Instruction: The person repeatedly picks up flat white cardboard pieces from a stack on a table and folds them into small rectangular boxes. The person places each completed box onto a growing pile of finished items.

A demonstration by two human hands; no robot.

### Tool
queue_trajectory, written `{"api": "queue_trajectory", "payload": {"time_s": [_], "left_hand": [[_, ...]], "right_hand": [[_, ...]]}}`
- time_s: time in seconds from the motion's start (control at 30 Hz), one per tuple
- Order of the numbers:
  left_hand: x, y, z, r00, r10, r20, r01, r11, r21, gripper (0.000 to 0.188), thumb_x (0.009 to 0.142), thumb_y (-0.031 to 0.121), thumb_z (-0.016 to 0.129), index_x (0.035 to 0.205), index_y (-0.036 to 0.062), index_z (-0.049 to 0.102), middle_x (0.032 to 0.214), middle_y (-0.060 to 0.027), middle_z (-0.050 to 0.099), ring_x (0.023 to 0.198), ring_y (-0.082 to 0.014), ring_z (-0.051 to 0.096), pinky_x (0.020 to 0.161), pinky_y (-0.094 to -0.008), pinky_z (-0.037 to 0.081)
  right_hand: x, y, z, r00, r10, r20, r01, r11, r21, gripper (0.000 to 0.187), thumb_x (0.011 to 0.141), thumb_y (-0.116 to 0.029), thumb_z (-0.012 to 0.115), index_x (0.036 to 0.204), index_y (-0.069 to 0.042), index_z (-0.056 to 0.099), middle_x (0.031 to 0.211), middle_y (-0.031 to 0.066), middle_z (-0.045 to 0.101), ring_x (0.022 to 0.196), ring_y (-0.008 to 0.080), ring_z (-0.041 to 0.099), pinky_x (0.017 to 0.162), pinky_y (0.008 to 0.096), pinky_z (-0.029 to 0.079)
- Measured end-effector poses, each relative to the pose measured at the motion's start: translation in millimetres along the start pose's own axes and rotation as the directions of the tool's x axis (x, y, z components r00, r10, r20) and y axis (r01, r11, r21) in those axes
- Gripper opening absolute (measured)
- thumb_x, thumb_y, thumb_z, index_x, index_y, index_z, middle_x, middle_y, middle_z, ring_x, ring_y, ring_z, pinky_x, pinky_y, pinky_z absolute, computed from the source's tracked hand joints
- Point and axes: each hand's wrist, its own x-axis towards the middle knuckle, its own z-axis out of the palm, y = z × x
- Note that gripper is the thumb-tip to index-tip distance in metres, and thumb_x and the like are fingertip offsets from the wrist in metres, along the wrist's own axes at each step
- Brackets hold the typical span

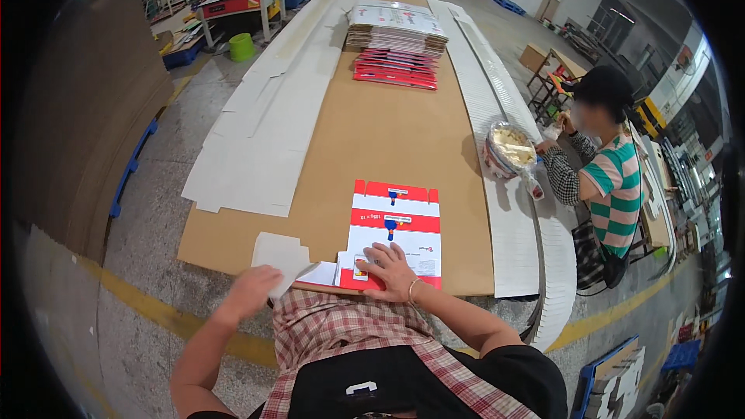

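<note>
A flat red and white printed carton [423, 248] lies at the near edge of the brown work surface. My right hand [390, 270] rests on its lower part, fingers spread and pressed flat. To its left, my left hand [256, 291] grips the edge of a piece of white card [279, 258], its fingers closed on it. That card leans at an angle over the table edge. Whether it joins the carton cannot be made out. A white flap shows between the two, next to my right hand.
Stacked flat cartons [396, 31] stand at the far middle of the brown cardboard-covered table [388, 132]. Long white card sheets [279, 109] line both sides. At the right, a co-worker [613, 163] works beside a tub of pale paste [508, 151]. A green bin [241, 47] stands far left.
</note>
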Motion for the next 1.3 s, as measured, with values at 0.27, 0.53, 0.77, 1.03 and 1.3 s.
{"api": "queue_trajectory", "payload": {"time_s": [0.27, 0.53, 0.77, 1.03, 1.3], "left_hand": [[57.8, 49.6, 13.6, 0.383, -0.841, -0.383, -0.039, 0.399, -0.916, 0.087, 0.074, -0.008, 0.077, 0.15, 0.0065, 0.038, 0.157, -0.0161, 0.029, 0.132, -0.0297, 0.045, 0.108, -0.041, 0.042], [94.4, 72.0, 44.4, 0.167, -0.984, -0.057, -0.373, -0.01, -0.928, 0.031, 0.095, 0.009, 0.064, 0.123, -0.0035, 0.059, 0.115, -0.0105, 0.066, 0.104, -0.0228, 0.064, 0.092, -0.0385, 0.05], [87.8, 81.9, 28.8, 0.958, -0.112, -0.262, 0.11, 0.994, -0.021, 0.058, 0.09, 0.027, 0.064, 0.146, 0.0232, 0.048, 0.156, -0.0196, 0.031, 0.144, -0.0416, 0.029, 0.118, -0.0502, 0.025], [96.5, 96.8, 21.2, 0.978, -0.195, -0.074, 0.202, 0.974, 0.106, 0.06, 0.094, 0.04, 0.057, 0.15, 0.0286, 0.041, 0.159, -0.017, 0.025, 0.144, -0.0487, 0.02, 0.112, -0.0702, 0.015], [109.7, 105.7, 26.4, 0.948, -0.307, -0.087, 0.318, 0.932, 0.173, 0.058, 0.095, 0.044, 0.054, 0.15, 0.0287, 0.041, 0.159, -0.0166, 0.025, 0.142, -0.0509, 0.02, 0.11, -0.0729, 0.017]], "right_hand": [[-7.2, 3.9, -5.9, 0.996, -0.027, 0.086, 0.029, 0.999, -0.019, 0.074, 0.082, -0.052, 0.065, 0.146, -0.021, 0.045, 0.149, 0.0169, 0.039, 0.142, 0.0399, 0.03, 0.113, 0.0652, 0.019], [-14.3, 13.0, 11.5, 0.996, -0.091, 0.01, 0.091, 0.994, 0.062, 0.059, 0.088, -0.039, 0.062, 0.143, -0.02, 0.05, 0.15, 0.025, 0.038, 0.143, 0.0444, 0.03, 0.114, 0.0656, 0.019], [-1.0, -11.8, -6.2, 0.989, -0.088, 0.117, 0.092, 0.996, -0.023, 0.055, 0.093, -0.03, 0.058, 0.146, -0.035, 0.047, 0.156, 0.018, 0.033, 0.145, 0.0434, 0.026, 0.116, 0.0643, 0.017], [-0.1, -12.4, -11.2, 0.983, -0.114, 0.144, 0.128, 0.988, -0.092, 0.051, 0.091, -0.037, 0.063, 0.14, -0.046, 0.051, 0.157, 0.0087, 0.033, 0.145, 0.0402, 0.026, 0.116, 0.0663, 0.018], [1.6, -11.9, -15.2, 0.983, -0.113, 0.141, 0.12, 0.992, -0.041, 0.047, 0.091, -0.038, 0.063, 0.137, -0.041, 0.055, 0.156, 0.0062, 0.037, 0.146, 0.0376, 0.027, 0.116, 0.0647, 0.017]]}}
